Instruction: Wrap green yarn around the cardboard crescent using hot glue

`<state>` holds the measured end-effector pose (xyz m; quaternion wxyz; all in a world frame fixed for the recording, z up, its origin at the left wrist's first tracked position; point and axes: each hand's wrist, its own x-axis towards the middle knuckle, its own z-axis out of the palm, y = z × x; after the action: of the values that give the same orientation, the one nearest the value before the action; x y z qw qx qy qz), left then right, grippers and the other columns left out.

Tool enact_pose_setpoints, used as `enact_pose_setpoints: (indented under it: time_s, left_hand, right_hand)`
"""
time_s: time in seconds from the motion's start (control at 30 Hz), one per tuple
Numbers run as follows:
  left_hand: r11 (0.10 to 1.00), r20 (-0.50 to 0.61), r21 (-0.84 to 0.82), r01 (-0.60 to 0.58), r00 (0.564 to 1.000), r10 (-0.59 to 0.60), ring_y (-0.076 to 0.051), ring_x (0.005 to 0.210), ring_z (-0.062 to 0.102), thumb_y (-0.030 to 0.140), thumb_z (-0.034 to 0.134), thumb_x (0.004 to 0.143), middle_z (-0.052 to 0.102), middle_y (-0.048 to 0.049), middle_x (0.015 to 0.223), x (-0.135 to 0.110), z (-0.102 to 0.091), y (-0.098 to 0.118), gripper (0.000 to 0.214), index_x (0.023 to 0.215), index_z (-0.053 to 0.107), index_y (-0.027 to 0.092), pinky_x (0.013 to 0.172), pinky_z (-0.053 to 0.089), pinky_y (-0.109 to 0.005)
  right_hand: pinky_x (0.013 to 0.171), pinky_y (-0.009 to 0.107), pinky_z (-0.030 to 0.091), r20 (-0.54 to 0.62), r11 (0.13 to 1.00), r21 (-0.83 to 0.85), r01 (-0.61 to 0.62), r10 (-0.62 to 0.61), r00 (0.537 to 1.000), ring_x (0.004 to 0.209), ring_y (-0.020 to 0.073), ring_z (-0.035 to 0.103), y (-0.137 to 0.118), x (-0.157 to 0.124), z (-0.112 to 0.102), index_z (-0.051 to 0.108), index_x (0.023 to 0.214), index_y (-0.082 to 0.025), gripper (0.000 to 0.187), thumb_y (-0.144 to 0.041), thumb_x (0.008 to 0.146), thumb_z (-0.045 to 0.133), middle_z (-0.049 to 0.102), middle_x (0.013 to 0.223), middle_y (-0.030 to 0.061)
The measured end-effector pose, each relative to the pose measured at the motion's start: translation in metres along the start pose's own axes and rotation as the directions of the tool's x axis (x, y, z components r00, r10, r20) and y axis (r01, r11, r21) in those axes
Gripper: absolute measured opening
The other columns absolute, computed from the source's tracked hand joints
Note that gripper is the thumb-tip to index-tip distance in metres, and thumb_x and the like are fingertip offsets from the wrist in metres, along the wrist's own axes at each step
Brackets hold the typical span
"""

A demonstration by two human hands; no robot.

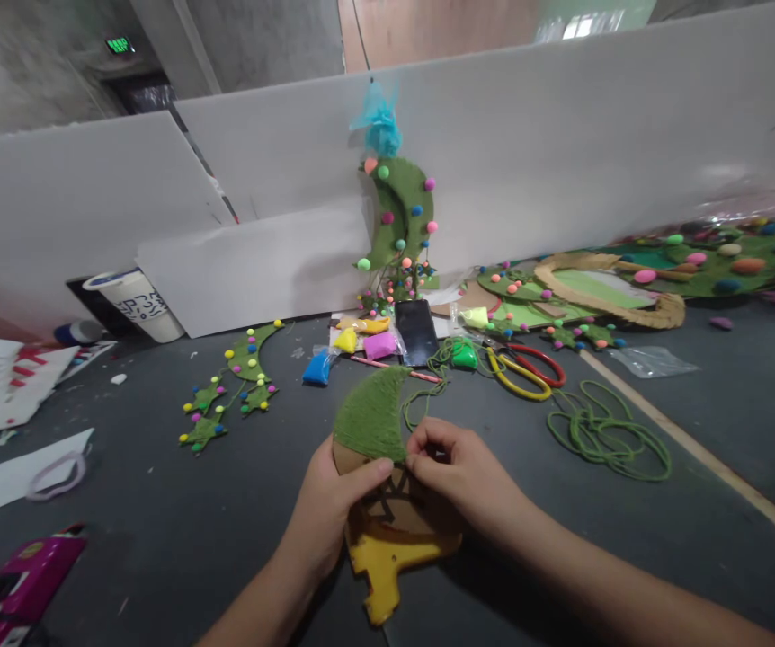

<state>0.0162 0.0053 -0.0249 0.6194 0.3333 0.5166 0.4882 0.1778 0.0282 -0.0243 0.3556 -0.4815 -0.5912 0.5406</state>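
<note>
A cardboard crescent [352,458], its upper part wound with green yarn [370,413], is in my left hand [326,499]. The thumb of that hand lies across the front, just under the wound rows. My right hand [458,463] pinches at the right edge of the crescent, thumb and forefinger together, where the green yarn meets the card. A loose length of this yarn [406,409] trails from near those fingers back to the pile behind. Black printed marks show on the bare card. Below the crescent lies a yellow tool [394,557], shaped like a glue gun, partly covered.
Red- and yellow-handled scissors [519,373] lie beyond my right hand, near a heap of green yarn [607,436]. A phone [416,331] and clay packets [379,347] sit ahead. Decorated green crescents [249,355] stand around. A magenta tool [33,575] is at left; white panels [280,270] close the back.
</note>
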Motion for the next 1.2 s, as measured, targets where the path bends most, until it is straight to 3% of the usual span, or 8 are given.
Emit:
enact_pose_setpoints:
  time_s: [0.3,0.6,0.83,1.03,1.2]
  left_hand:
    - [1.0,-0.034,-0.027,0.011,0.999,-0.011,-0.017,0.068,0.064,0.015,0.078,0.059,0.07,-0.005,0.079,-0.003,0.005,-0.001,0.039,0.094,0.06,0.012,0.064,0.052,-0.028]
    - [0.995,-0.03,-0.089,0.036,0.999,-0.039,-0.017,0.069,0.065,0.02,0.077,0.065,0.07,-0.0052,0.08,-0.005,0.008,0.002,0.035,0.095,0.061,0.013,0.065,0.053,-0.028]
    - [0.999,-0.055,-0.039,0.021,0.998,-0.023,-0.016,0.065,0.064,0.015,0.078,0.059,0.07,-0.0042,0.078,-0.006,0.008,0.002,0.037,0.093,0.062,0.013,0.061,0.052,-0.026]
    - [0.997,-0.04,-0.07,0.03,0.999,-0.033,-0.016,0.067,0.065,0.015,0.077,0.061,0.071,-0.0046,0.08,-0.005,0.006,0.003,0.038,0.096,0.062,0.013,0.063,0.053,-0.027]
    - [0.997,-0.055,-0.073,-0.008,0.998,0.004,-0.016,0.065,0.065,0.016,0.077,0.061,0.071,-0.0043,0.079,-0.005,0.005,0.005,0.037,0.095,0.063,0.014,0.062,0.053,-0.026]
  right_hand:
    - [0.054,0.021,0.035,0.012,1.0,0.006,-0.009,0.009,1.0,0.058,0.0109,0.043,0.0,0.0,0.001,0.052,0.062,-0.019,0.004,-0.017,0.066,0.05,0.047,0.06,-0.0039]
    - [0.056,0.022,0.035,0.009,1.0,-0.029,0.011,-0.011,1.0,0.06,0.0114,0.045,0.002,-0.002,0.003,0.051,0.062,-0.018,0.005,-0.016,0.065,0.049,0.047,0.061,-0.0037]
    - [0.052,0.021,0.033,0.049,0.997,0.026,-0.073,0.071,0.996,0.056,0.0104,0.042,0.004,0.001,0.002,0.052,0.062,-0.018,0.003,-0.016,0.063,0.049,0.046,0.057,-0.0045]
    - [0.047,0.02,0.027,0.203,0.949,0.232,-0.215,0.169,0.965,0.048,0.0077,0.038,0.001,-0.001,-0.003,0.055,0.067,-0.018,0.003,-0.021,0.067,0.055,0.046,0.053,-0.0066]
    - [0.048,0.021,0.029,0.213,0.946,0.225,-0.233,0.186,0.959,0.049,0.0075,0.04,-0.004,0.0,-0.009,0.062,0.069,-0.016,0.013,-0.029,0.067,0.064,0.05,0.054,-0.0052]
